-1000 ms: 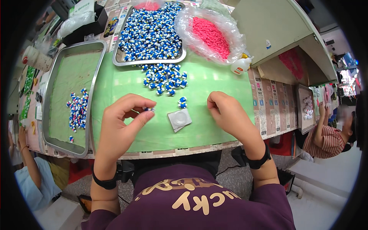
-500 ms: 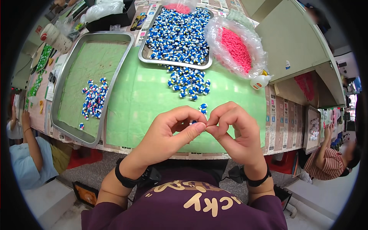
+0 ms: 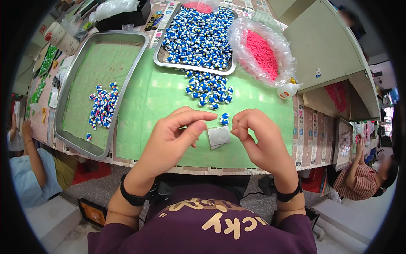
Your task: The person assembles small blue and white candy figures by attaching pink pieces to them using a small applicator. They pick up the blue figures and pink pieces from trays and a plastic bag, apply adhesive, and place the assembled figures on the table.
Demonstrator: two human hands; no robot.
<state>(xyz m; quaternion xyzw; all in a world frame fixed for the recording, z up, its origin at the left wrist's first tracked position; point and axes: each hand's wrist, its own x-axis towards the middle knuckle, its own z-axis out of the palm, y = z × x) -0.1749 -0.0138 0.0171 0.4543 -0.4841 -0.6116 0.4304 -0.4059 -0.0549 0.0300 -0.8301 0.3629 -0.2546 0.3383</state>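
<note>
My left hand (image 3: pixel 171 137) hovers over the green mat (image 3: pixel 165 99), its index finger stretched out and its thumb bent beneath, with the other fingers curled under. Whatever it may hold is hidden behind the thumb. To its right, my right hand (image 3: pixel 262 137) has thumb and index finger pinched together; anything between them is too small to make out. Between the hands a small grey square pad (image 3: pixel 219 136) with a round mark lies on the mat. Just beyond the pad sits a small blue-and-white figure (image 3: pixel 224 119). A loose heap of similar blue-and-white pieces (image 3: pixel 209 89) lies farther off.
A metal tray (image 3: pixel 194 69) full of blue-and-white pieces stands at the back. Right of it are a clear bag of pink pieces (image 3: pixel 262 55) and a small white bottle (image 3: pixel 289 89). At left, another metal tray (image 3: pixel 59 122) holds a cluster of figures. Other people sit at both sides.
My hands have drawn apart from where their fingertips met, uncovering the grey pad. A blue piece seen behind my left thumb is out of sight now.
</note>
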